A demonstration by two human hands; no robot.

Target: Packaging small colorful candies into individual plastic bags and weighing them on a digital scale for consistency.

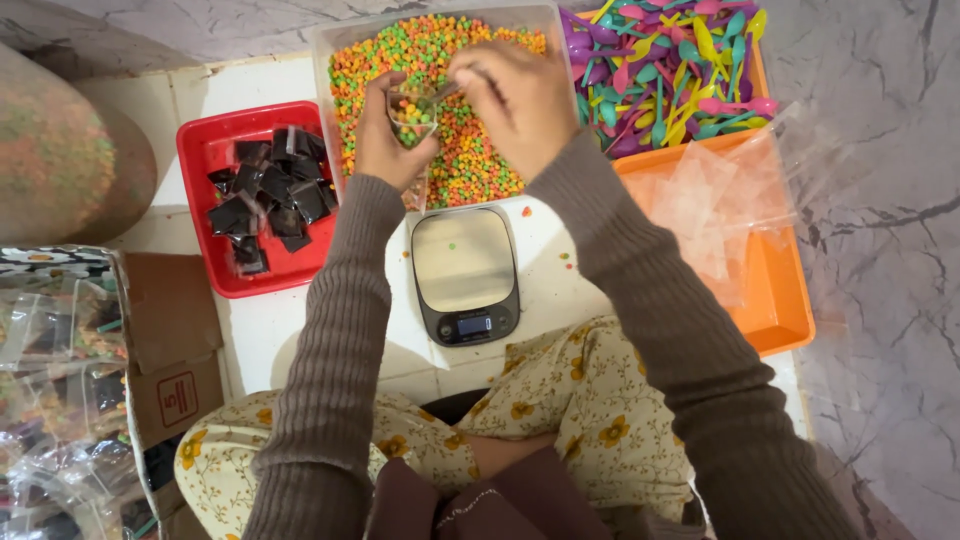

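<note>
Small clear pouch (413,112), partly filled with coloured pellets, held upright over the near-left part of the clear bin (325,45) of orange, green and yellow pellets (470,165). Left hand (385,140) wraps it from below and the side, fingers closed on the pouch. Right hand (515,100) sits just right of the pouch mouth, fingers curled together, pinching something thin and greyish aimed at the opening; can't tell what it is.

Directly below the hands: small digital kitchen scale (465,272) on white surface, a few stray pellets on and beside its plate. Left of bin: red tray (200,200) with dark square packets (268,195). Right: orange tray (785,300) holding empty clear pouches (715,205) and, at the far end, a heap of colourful plastic spoons (665,70). Bottom left: cardboard box (175,385) and filled clear bags (50,340).
</note>
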